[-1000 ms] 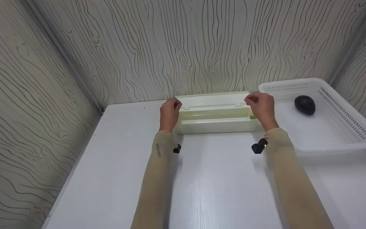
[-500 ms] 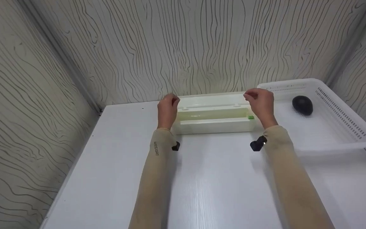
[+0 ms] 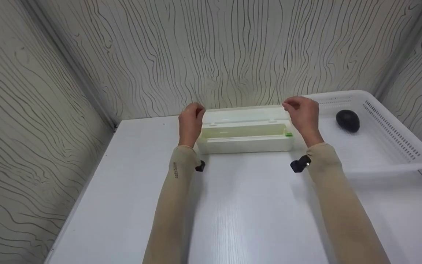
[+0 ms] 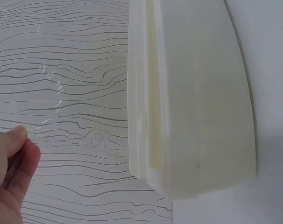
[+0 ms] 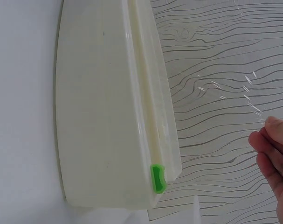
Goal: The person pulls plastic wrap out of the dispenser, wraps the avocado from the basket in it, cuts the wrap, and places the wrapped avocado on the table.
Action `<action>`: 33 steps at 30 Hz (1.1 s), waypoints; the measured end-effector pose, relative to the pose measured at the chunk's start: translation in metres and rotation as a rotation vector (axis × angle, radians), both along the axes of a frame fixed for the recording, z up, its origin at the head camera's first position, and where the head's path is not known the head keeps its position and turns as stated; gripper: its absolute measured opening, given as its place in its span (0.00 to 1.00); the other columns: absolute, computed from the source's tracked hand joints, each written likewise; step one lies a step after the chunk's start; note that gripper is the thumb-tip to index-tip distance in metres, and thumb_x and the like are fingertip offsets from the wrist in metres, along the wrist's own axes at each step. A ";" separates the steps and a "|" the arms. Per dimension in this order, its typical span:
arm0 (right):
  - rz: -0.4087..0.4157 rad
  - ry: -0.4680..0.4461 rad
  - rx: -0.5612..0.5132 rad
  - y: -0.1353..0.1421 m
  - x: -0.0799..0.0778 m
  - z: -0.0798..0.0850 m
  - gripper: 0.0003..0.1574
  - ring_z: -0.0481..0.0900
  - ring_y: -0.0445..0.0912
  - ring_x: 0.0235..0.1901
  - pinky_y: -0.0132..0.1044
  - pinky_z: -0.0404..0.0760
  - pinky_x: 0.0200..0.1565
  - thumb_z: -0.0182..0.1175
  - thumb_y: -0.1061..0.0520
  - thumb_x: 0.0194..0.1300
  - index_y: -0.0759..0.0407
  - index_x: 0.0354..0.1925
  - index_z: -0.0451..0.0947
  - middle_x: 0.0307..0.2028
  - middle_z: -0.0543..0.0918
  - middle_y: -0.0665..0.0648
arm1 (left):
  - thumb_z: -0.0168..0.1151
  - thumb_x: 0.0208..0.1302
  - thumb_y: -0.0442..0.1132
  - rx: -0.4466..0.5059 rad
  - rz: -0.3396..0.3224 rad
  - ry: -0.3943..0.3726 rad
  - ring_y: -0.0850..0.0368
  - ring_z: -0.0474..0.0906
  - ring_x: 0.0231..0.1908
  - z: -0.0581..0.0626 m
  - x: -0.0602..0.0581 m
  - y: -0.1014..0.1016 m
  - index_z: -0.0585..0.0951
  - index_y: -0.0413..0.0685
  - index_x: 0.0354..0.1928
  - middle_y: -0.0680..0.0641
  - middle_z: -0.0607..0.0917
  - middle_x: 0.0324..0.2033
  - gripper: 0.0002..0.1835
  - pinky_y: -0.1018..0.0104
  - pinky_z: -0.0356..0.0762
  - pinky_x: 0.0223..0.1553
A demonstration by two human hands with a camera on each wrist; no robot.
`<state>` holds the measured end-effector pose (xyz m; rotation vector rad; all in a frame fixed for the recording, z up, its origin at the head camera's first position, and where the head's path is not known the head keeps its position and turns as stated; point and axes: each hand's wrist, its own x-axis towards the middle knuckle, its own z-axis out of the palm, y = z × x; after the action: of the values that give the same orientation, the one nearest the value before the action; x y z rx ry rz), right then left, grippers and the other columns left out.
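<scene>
Firstly, we note tan sleeves (image 3: 172,209), then L hand (image 3: 190,124) & R hand (image 3: 303,118), each pinching clear film (image 4: 58,93), glinting btwn them, near open white box (image 3: 247,145); to R, basket (image 3: 387,167) w/ black ovoid (image 3: 348,121); wall (image 3: 233,47) behind.

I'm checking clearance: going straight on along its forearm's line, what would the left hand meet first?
Likely the pale wall with dark wood-grain lines, directly beyond the left hand in the head view; depth is unclear.
</scene>
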<state>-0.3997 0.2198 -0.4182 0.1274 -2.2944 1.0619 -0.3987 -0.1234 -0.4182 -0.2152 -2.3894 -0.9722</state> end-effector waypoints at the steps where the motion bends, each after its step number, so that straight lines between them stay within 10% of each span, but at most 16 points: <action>1: -0.003 -0.001 -0.002 0.000 0.000 0.002 0.08 0.82 0.46 0.34 0.37 0.77 0.38 0.63 0.57 0.64 0.60 0.39 0.84 0.34 0.86 0.57 | 0.57 0.69 0.41 0.004 -0.002 0.007 0.64 0.74 0.36 0.002 0.000 0.000 0.79 0.53 0.38 0.55 0.81 0.35 0.04 0.71 0.75 0.39; 33: -0.034 0.170 -0.009 -0.004 0.022 0.051 0.12 0.79 0.42 0.33 0.26 0.68 0.35 0.62 0.52 0.65 0.58 0.40 0.85 0.34 0.86 0.55 | 0.55 0.70 0.45 0.006 -0.024 0.202 0.64 0.75 0.36 0.049 0.018 -0.006 0.80 0.50 0.40 0.53 0.81 0.36 0.08 0.71 0.76 0.38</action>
<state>-0.3782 0.2155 -0.3672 0.1682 -2.1321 1.0041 -0.3807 -0.1294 -0.3695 -0.3253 -2.2039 -0.9222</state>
